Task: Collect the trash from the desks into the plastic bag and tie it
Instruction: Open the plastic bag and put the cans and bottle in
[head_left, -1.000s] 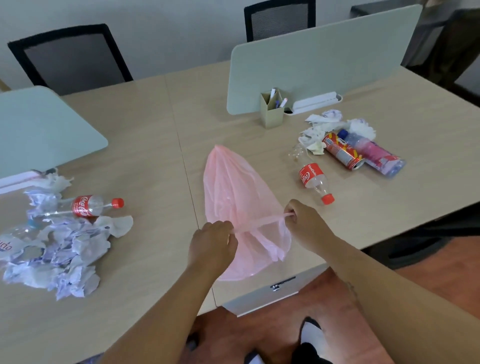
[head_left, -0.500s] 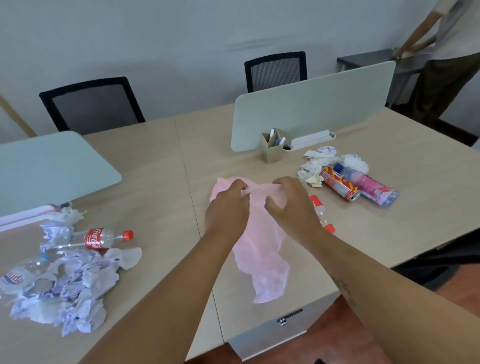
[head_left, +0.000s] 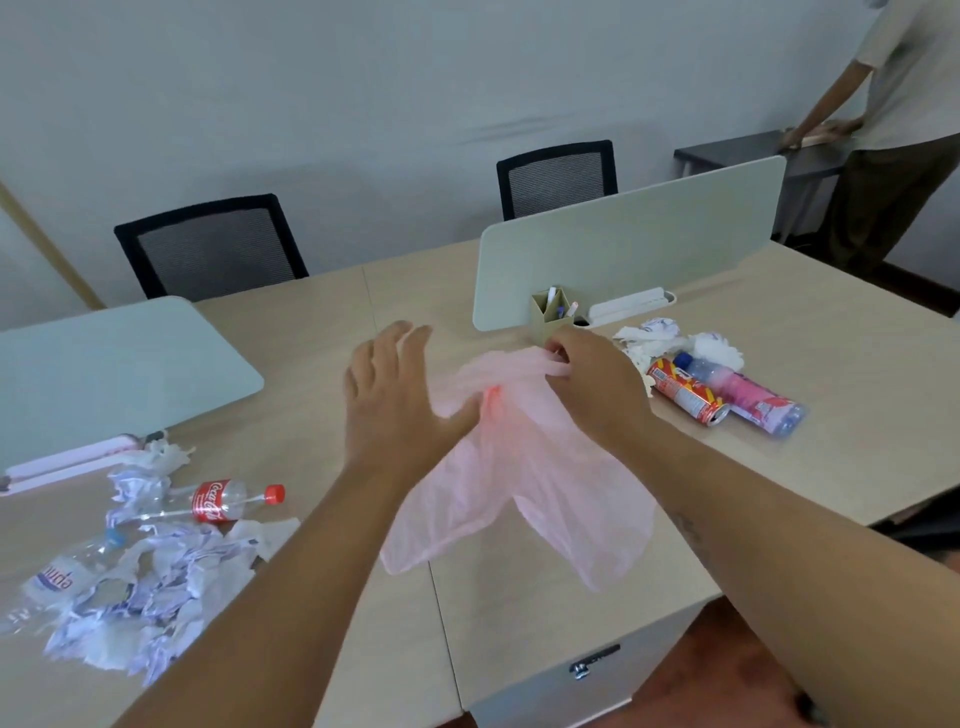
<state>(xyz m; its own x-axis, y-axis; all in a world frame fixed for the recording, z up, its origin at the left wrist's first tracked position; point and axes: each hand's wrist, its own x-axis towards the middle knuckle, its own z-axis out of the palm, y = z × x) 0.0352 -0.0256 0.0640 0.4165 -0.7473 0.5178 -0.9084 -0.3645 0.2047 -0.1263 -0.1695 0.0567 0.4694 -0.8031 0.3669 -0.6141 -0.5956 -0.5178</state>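
A thin pink plastic bag hangs above the desk, lifted off its surface. My right hand pinches the bag's top edge. My left hand is spread flat with fingers apart, its thumb side against the bag near the bag's mouth. On the right lie a red can, a pink-labelled bottle and crumpled paper. On the left sit a cola bottle, a crushed clear bottle and a pile of torn paper.
Two desk dividers stand on the desk, one left and one right, with a pen holder by the right one. Two black chairs stand behind. A person stands at the far right. A drawer lock is below the desk edge.
The bag has been lifted off the desk and shaken out. My left hand has let go of its pinch and spread flat against the bag. My view has tilted up.
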